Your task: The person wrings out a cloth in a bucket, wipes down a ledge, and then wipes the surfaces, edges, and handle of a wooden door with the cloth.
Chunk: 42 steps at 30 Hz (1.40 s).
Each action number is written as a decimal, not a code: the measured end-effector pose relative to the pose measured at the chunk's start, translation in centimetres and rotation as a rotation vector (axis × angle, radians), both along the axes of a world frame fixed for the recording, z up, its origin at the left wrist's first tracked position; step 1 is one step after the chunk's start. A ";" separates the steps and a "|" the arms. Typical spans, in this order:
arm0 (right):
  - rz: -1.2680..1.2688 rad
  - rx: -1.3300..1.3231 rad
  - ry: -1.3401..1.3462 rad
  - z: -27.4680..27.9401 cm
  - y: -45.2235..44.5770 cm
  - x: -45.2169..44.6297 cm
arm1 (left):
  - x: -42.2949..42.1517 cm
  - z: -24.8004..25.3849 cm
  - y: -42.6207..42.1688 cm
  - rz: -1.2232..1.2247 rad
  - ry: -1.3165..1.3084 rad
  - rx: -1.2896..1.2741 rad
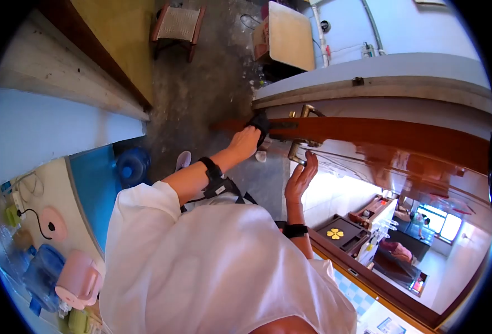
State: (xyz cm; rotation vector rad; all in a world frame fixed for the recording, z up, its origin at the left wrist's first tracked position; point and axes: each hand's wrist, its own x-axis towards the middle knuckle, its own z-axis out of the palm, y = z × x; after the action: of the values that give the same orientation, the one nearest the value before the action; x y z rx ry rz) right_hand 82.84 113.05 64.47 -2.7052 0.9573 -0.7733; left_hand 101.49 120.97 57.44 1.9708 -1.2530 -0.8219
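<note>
My left hand (pixel 247 140) is closed on a dark, cloth-like black thing (pixel 260 124), pressed at the edge of the brown wooden door (pixel 357 127) beside its latch plate. What kind of thing it is cannot be made out clearly. My right hand (pixel 302 177) has its fingers stretched out, fingertips at the near metal door handle (pixel 295 151), not wrapped round it. On the door's other side another metal handle (pixel 311 111) shows. Black straps circle both my wrists.
A stool (pixel 178 25) and a box with a board (pixel 290 36) stand beyond the doorway. To the left are a blue water bottle (pixel 133 166) and a counter with a pink kettle (pixel 79 281). Behind me, at right, is a room with a person (pixel 424 220) in it.
</note>
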 end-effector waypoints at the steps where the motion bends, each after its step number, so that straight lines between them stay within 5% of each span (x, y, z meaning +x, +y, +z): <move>1: 0.007 -0.012 -0.014 -0.2 -0.3 0.0 | -0.1 -0.1 -0.2 0.004 -0.006 -0.009; 6: -0.016 0.004 0.007 0.0 0.1 -0.1 | -1.4 5.1 0.9 0.210 -0.042 -0.517; 15: -0.014 0.060 -0.023 0.5 0.0 0.7 | 0.2 3.6 -0.4 0.014 -0.072 -0.113; 21: -0.006 0.049 -0.018 0.2 -0.6 0.9 | -1.7 5.8 -0.1 0.267 -0.066 -0.485; 24: -0.011 0.029 -0.002 0.5 -0.5 0.8 | -1.0 3.3 -0.2 0.096 -0.028 -0.200; 28: -0.002 0.006 -0.024 -0.1 -0.7 0.8 | -0.2 -0.5 -0.6 0.073 -0.105 -0.224; 30: -0.001 0.007 -0.012 0.1 -0.5 0.7 | 0.7 2.5 0.0 -0.015 0.000 -0.069; 34: -0.004 0.037 -0.004 0.6 -0.4 0.7 | 0.7 7.9 0.6 0.140 0.089 -0.362; 36: -0.008 0.045 -0.015 0.2 -0.3 0.6 | 0.8 9.1 0.5 0.035 -0.169 -0.368; 42: -0.008 0.066 -0.014 0.5 -0.3 0.6 | -0.2 5.7 -0.6 0.094 -0.250 -0.391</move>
State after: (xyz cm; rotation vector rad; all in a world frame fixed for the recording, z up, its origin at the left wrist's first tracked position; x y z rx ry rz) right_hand 83.44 112.73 65.01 -2.6378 0.9729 -0.7478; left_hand 101.26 120.37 63.14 1.8289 -1.3319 -0.2613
